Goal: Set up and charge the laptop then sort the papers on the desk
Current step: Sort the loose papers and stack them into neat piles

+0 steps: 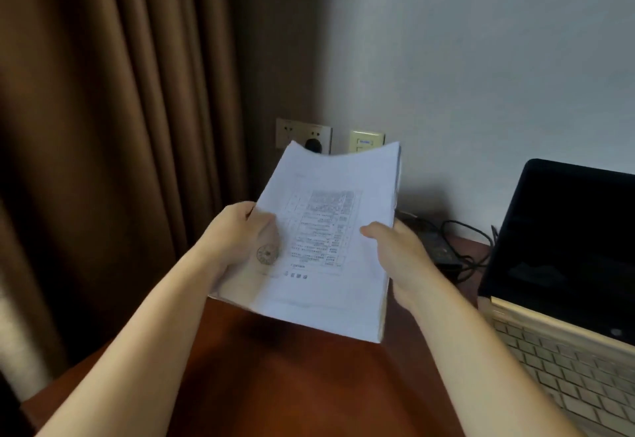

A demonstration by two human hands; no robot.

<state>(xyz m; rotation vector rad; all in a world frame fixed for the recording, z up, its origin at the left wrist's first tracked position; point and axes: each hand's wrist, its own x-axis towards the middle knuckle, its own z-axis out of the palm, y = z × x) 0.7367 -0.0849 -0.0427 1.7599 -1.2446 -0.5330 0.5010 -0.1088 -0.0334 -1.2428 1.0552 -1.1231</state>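
A thick stack of white printed papers (330,230) is lifted above the reddish-brown desk (309,378), top sheet showing a table and a round stamp. My left hand (240,233) grips its left edge with the thumb on top. My right hand (398,254) grips the right edge the same way. At the right the laptop (563,292) stands open with a dark screen and a pale keyboard. Behind the papers a black plug (313,145) sits in the wall socket, and the black charger brick with its cable (450,247) lies on the desk beside the laptop.
Brown curtains (113,148) hang along the left side down to the desk's edge. A second pale wall plate (367,141) is right of the socket. The white wall runs behind the desk.
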